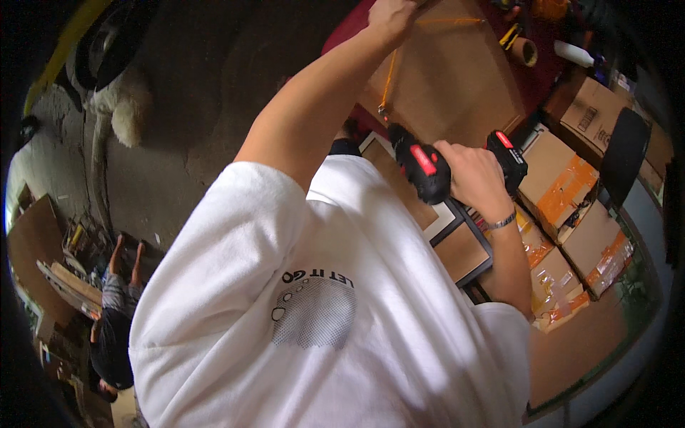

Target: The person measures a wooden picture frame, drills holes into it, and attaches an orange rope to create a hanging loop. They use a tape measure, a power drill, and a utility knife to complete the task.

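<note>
My right hand [474, 175] is wrapped round the handle of a black-and-red cordless drill [422, 167]. The drill's tip points away from me, at the near left part of a flat brown board [457, 85], close to the lower end of a thin orange line [389, 78]. I cannot tell whether the tip touches the board. A second orange stretch crosses the board's far side. My left arm reaches forward, and my left hand [391, 16] is at the far left of the board. Its fingers run out of the top of the picture, so what they touch is hidden.
Framed panels [457, 246] lie below the drill. Cardboard boxes [556, 189] with orange tape stand to the right. A tape roll [525, 51] and a white bottle [573, 53] lie at the far right. Another person [113, 335] is at the lower left, near stacked boards [71, 285].
</note>
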`<state>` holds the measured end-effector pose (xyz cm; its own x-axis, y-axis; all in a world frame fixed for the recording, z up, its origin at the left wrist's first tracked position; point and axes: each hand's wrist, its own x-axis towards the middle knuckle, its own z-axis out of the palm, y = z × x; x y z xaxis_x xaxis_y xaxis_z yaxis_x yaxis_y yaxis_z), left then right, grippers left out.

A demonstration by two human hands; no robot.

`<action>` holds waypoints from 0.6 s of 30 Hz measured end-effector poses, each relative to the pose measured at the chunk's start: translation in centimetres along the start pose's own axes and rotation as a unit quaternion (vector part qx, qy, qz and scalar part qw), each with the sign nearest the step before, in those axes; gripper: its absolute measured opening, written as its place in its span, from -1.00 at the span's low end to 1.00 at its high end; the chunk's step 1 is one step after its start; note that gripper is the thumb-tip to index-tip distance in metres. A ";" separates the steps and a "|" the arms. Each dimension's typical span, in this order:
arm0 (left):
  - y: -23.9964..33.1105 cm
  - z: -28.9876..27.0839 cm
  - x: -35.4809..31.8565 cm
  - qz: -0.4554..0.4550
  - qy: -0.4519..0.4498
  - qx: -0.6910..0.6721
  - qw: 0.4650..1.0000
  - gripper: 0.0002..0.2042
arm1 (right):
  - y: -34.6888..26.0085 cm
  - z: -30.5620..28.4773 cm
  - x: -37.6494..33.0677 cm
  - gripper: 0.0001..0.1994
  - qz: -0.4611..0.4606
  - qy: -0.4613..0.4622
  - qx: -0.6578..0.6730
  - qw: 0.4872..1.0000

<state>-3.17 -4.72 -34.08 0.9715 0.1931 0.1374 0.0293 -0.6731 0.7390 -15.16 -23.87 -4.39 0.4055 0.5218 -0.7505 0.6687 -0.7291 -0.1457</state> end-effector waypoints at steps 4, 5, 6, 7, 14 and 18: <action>2.3 -3.6 0.7 -0.057 -0.184 0.074 0.978 -0.83 | 2.6 -1.1 -5.2 -0.57 0.025 0.084 0.098 0.991; 3.8 -4.9 0.8 -0.072 -0.195 0.085 0.974 -0.83 | 3.8 -1.1 -6.4 -0.56 0.041 0.119 0.189 0.974; 4.0 -5.2 1.0 -0.092 -0.204 0.102 0.969 -0.81 | 5.7 -0.6 -7.2 -0.52 0.054 0.165 0.255 0.951; 4.0 -5.6 1.1 -0.093 -0.187 0.108 0.972 -0.80 | 7.8 0.4 -7.8 -0.49 0.065 0.210 0.322 0.921; 2.4 -3.7 0.7 -0.009 -0.144 0.126 0.982 -0.88 | 25.6 7.6 -1.4 -0.25 0.388 0.432 0.250 0.775; 3.7 -4.8 1.1 -0.036 -0.177 0.150 0.972 -0.83 | 37.6 7.3 4.2 -0.27 0.363 0.465 0.287 0.755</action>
<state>-3.15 -3.58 -28.06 0.9830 0.0249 -0.1819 0.1151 -0.8553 0.5051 7.18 -52.30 -17.74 0.9755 -0.2180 -0.0289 -0.2131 -0.9047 -0.3689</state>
